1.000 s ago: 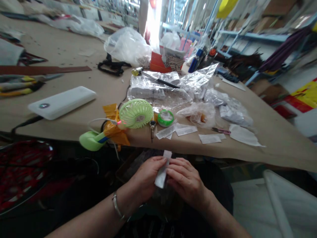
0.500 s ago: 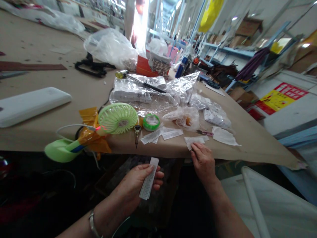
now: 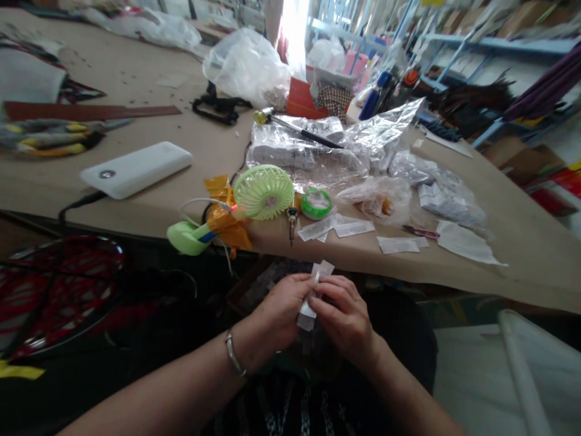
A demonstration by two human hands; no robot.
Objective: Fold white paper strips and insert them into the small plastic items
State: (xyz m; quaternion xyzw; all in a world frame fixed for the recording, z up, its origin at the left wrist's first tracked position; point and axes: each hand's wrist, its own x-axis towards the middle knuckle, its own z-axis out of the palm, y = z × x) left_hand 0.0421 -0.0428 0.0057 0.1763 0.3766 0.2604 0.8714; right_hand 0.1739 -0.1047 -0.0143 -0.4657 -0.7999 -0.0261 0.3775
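Observation:
In front of my body, below the table edge, both hands are together on a small stack of white printed labels (image 3: 307,317). My left hand (image 3: 284,309) is closed around the stack from the left, with a metal bangle on its wrist. My right hand (image 3: 342,312) pinches the labels from the right, its fingers over their upper part. How many labels each hand grips is hidden. On the table edge lie more white label strips (image 3: 354,226), and another label pile (image 3: 398,244) lies farther right, beside small pink-handled snips (image 3: 421,232).
A green fan (image 3: 264,192) taped at the table edge stands near a soldering-iron-like tool (image 3: 292,225) and a green tape roll (image 3: 316,204). Behind are clear plastic packets (image 3: 308,160) with a hammer-like tool on top. A white power bank (image 3: 140,169) and pliers (image 3: 54,138) lie left.
My right hand has left the label pile on the table and come down to my left hand, now touching the held labels. The view has shifted, showing more of the left side.

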